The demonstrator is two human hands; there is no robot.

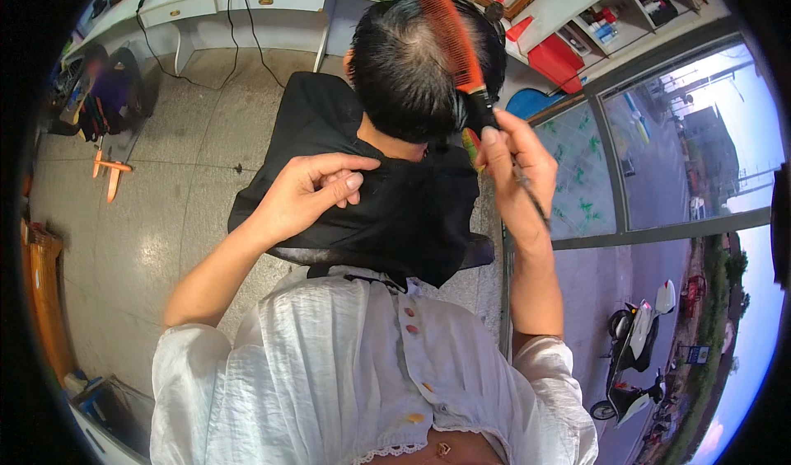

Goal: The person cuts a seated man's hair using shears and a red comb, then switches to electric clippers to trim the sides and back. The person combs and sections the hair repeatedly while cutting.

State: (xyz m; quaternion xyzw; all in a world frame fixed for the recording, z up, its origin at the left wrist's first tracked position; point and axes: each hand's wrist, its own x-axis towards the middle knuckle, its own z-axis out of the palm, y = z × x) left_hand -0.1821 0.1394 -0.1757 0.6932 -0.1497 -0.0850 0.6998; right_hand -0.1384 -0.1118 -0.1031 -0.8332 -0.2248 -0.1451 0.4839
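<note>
A person sits in front of me with their back turned, short dark hair (404, 69) toward me and a black cape (387, 226) over the shoulders. My right hand (523, 172) is closed around the black handle of an orange comb (453, 40), which slants across the right side of the head. A thin dark length runs along the palm toward my wrist; whether it belongs to the handle I cannot tell. My left hand (309, 189) hovers at or touches the cape just below the neck, index finger stretched out, other fingers curled, nothing visible in it.
A white counter with drawers (284, 2) runs along the back, with cords hanging down. Shelves (626, 11) with small items stand at the far right, beside a glass door (692, 127). Outside are parked scooters (638, 341). A wooden piece of furniture (45, 292) stands at the left.
</note>
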